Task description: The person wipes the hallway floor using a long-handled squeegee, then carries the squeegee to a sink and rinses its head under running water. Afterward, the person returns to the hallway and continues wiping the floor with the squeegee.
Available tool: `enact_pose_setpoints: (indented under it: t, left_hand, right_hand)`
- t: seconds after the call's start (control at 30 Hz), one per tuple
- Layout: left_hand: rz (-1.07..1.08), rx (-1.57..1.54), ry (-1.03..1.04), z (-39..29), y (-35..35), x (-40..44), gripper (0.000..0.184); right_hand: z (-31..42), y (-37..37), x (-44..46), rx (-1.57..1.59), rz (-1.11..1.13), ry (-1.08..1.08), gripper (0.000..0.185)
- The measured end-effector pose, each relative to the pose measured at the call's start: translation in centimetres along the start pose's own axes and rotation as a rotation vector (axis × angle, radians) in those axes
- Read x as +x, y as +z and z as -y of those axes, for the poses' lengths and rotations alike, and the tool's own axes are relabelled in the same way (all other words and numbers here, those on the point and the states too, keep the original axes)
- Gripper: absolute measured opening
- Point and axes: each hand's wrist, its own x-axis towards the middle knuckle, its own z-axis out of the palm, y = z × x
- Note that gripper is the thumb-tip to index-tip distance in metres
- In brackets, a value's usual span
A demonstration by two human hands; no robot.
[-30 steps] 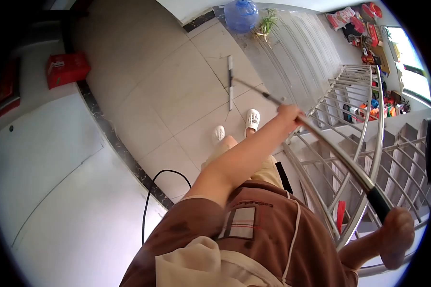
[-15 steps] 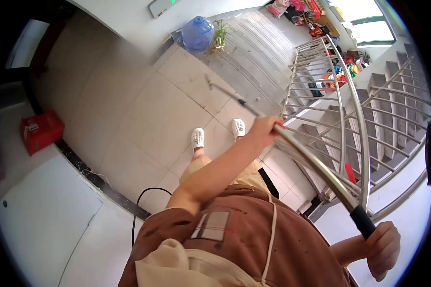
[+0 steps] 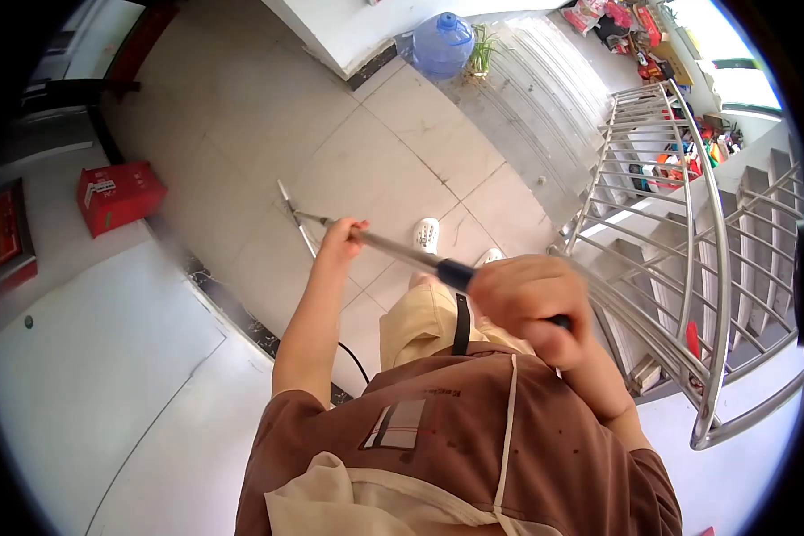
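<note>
A long metal pole (image 3: 400,251) with a black grip slants across the front of my body. My left hand (image 3: 343,238) is wrapped round the metal shaft, with that arm stretched out forward. Closed on the black grip at the near end is my right hand (image 3: 536,308), close to the camera and slightly blurred. At the far end, a thin flat mop head (image 3: 296,219) lies on the tiled floor (image 3: 348,161), left of my white shoes (image 3: 426,235). Part of the mop head is hidden behind my left hand and forearm.
A metal stair railing (image 3: 722,268) stands at the right, beside descending steps. A blue water bottle (image 3: 442,46) and a potted plant (image 3: 481,52) are at the top. The red box (image 3: 121,196) sits at the left. A black cable (image 3: 355,361) curves near my left elbow.
The mop head has swung to the left across the floor. Both hands have moved left with the pole, my right hand coming in from the far right to in front of my body.
</note>
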Motion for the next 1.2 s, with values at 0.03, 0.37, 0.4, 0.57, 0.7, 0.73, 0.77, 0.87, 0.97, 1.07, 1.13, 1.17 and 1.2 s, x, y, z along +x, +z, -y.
enact_pose_setpoints:
  t: [0.03, 0.37, 0.4, 0.57, 0.7, 0.73, 0.77, 0.87, 0.97, 1.07, 1.13, 1.17, 1.2]
  left_hand:
    - [0.044, 0.082, 0.002, 1.1, 1.7, -0.1, 0.007]
    - [0.351, 0.019, -0.353, 16.4, 32.3, -4.9, 0.012]
    - [0.364, 0.076, -0.316, 18.1, 34.0, -4.4, 0.011]
    - [0.53, 0.233, -0.362, 22.8, 37.6, -3.7, 0.006]
    - [0.636, 0.154, -0.427, 25.9, 37.3, -7.6, 0.004]
    - [0.677, 0.214, -0.318, 27.7, 36.4, -8.1, 0.005]
    - [0.614, 0.171, -0.317, 25.6, 34.0, -11.1, 0.008]
    - [0.51, 0.156, -0.304, 18.6, 26.7, -17.9, 0.012]
    - [0.521, 0.19, -0.206, 14.7, 18.4, -16.2, 0.004]
    - [0.315, 0.131, -0.091, 10.2, 9.3, -12.4, 0.012]
    - [0.199, 0.03, -0.109, 7.2, 2.2, -9.1, 0.008]
    - [0.282, -0.097, -0.111, 5.7, -1.7, -7.9, 0.006]
    - [0.178, -0.078, -0.051, 4.3, -4.7, -7.6, 0.006]
  right_hand:
    - [1.3, -0.5, -0.3, -0.003, -0.1, 0.043, 0.017]
    - [16.9, -7.9, -8.0, -0.426, -0.584, -0.053, 0.02]
    - [16.9, -7.9, -8.8, -0.434, -0.693, -0.099, 0.019]
    - [13.7, -3.6, -8.6, -0.649, -0.42, -0.104, 0.025]
    - [19.2, -2.2, -15.1, -0.831, -0.657, -0.106, 0.026]
    - [20.0, -1.6, -14.6, -0.702, -0.644, -0.147, 0.026]
    - [20.9, -0.7, -13.8, -0.575, -0.636, -0.193, 0.026]
    - [22.1, 1.3, -13.3, -0.266, -0.593, -0.319, 0.026]
    - [18.9, 2.6, -12.0, -0.089, -0.498, -0.276, 0.03]
    - [13.4, 4.7, -13.2, 0.057, -0.53, -0.236, 0.031]
    - [9.4, 6.8, -11.3, 0.086, -0.32, -0.132, 0.031]
    - [7.0, 9.2, -9.3, 0.141, -0.26, -0.136, 0.033]
    - [5.2, 11.1, -8.1, 0.152, -0.225, -0.141, 0.031]
